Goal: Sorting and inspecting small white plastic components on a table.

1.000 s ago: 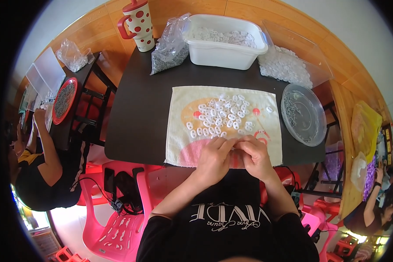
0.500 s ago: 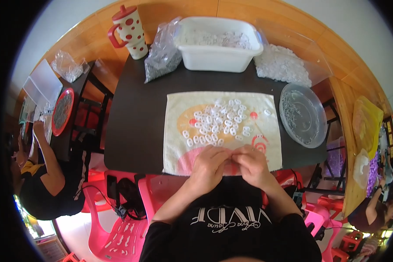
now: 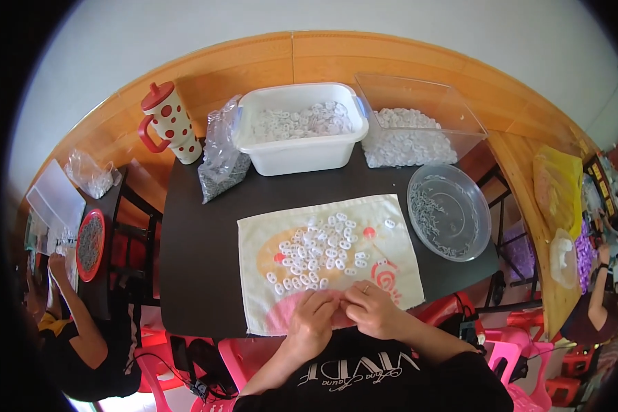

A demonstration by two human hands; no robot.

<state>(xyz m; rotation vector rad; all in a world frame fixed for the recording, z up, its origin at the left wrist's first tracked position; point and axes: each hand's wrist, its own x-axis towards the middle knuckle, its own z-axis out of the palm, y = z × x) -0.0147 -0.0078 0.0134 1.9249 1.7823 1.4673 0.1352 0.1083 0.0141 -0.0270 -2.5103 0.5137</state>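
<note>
Head view shows white oval pieces (image 3: 313, 264), long axes pointing various ways.

Left hand (image 3: 310, 323), right hand (image 3: 374, 311) — together, fingers (image 3: 356, 295) curled

Wall (image 3: 185, 27): pale, evenly lit.
My hands (image 3: 374, 312): slightly soft (I can't resolve fine detail).
Wood panelling (image 3: 247, 63): fisheye-bowed; picture corners black.
</note>
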